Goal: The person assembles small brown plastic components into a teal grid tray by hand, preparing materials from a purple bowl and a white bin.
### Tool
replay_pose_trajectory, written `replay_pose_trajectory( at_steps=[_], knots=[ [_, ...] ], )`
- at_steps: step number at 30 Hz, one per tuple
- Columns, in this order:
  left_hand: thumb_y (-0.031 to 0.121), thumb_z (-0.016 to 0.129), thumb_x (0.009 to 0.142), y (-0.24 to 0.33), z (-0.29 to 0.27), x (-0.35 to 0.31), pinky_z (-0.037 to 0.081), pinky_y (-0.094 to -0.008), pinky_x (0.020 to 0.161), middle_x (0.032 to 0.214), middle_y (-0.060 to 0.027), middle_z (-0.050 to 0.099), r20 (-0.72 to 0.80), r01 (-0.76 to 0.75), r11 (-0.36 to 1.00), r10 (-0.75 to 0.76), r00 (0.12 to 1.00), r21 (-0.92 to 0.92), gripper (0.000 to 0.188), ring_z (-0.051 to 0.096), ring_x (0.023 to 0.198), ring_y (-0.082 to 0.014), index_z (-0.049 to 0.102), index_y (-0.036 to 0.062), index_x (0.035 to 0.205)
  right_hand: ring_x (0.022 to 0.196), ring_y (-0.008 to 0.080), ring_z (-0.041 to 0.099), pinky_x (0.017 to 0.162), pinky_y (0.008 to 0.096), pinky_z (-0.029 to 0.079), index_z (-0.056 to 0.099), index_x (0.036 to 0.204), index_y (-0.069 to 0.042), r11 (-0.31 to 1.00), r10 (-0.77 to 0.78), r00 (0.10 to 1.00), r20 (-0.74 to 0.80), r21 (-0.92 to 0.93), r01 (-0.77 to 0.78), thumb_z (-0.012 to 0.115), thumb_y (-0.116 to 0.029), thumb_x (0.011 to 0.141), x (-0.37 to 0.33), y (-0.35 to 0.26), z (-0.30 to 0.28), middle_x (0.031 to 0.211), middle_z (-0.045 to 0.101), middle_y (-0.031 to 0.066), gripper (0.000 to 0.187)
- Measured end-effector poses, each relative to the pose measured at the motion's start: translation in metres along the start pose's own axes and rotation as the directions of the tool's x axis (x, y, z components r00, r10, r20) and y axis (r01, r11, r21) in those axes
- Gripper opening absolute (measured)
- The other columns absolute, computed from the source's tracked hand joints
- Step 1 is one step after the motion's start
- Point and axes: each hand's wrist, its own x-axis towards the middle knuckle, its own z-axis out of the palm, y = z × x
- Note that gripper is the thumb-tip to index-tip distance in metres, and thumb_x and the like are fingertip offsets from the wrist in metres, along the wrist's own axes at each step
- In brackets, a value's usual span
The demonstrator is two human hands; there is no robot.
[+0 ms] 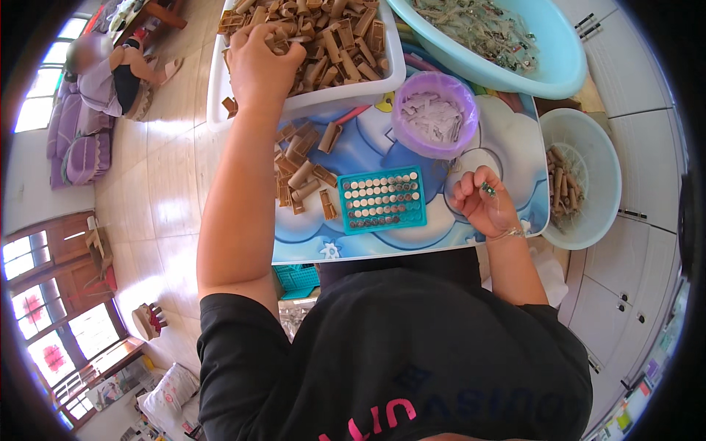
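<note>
My left hand reaches into a white bin heaped with brown plastic casings. Its fingers are curled down on the casings, thumb toward them. At the table's right side my right hand is raised, palm up, pinching a small green circuit board at its fingertips. Between the hands lies a teal tray with rows of small round metal pieces, some pale, some darker. More brown casings are loose on the table, left of the tray.
A purple bowl of pale slips stands behind the tray. A large blue basin holds tangled small parts and wires. Lower right, another basin contains brown tubes. A person sits at far left. The patterned table ends near my body.
</note>
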Motion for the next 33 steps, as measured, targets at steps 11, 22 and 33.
replay_pose_trajectory(
  at_steps=[11,22,33],
  knots=[
    [0.013,0.069,0.068,-0.003,-0.003,-0.007,0.045,-0.033,0.087,0.112,-0.0145,0.051,-0.314,-0.204,0.927,0.101,0.944,-0.314,0.028,0.052,0.103,-0.0267,0.062,0.0031,0.093,0.086,0.0235,0.054,0.076,0.0344,0.048,0.055,0.088,-0.008,1.0,-0.001,1.0,-0.01,-0.014,0.001,0.065,-0.015,0.083,0.0,0.0,0.0,0.087,0.056,0.0071,0.013],
    [0.002,0.065,0.075,-0.002,-0.001,0.027,0.056,-0.0314,0.061,0.083,-0.0071,0.061,0.082,0.159,0.203,-0.342,0.936,-0.966,0.013,0.062,0.066,-0.0193,0.057,0.0019,0.086,0.087,0.0227,0.052,0.076,0.0335,0.048,0.055,0.089,-0.008,1.0,0.005,1.0,0.004,-0.022,-0.005,0.066,-0.016,0.083,0.001,-0.002,0.003,0.087,0.055,0.0066,0.014],
    [0.0,0.058,0.082,-0.001,-0.051,-0.043,0.058,-0.0443,0.07,0.098,-0.0139,0.057,0.163,0.198,0.068,-0.346,0.924,-0.978,0.008,0.06,0.089,-0.0288,0.054,0.0012,0.089,0.086,0.0219,0.053,0.075,0.0332,0.049,0.055,0.09,-0.009,0.998,-0.012,1.0,-0.011,-0.06,0.011,0.065,-0.016,0.083,-0.003,0.0,0.001,0.086,0.055,0.0063,0.014]
  ],
)
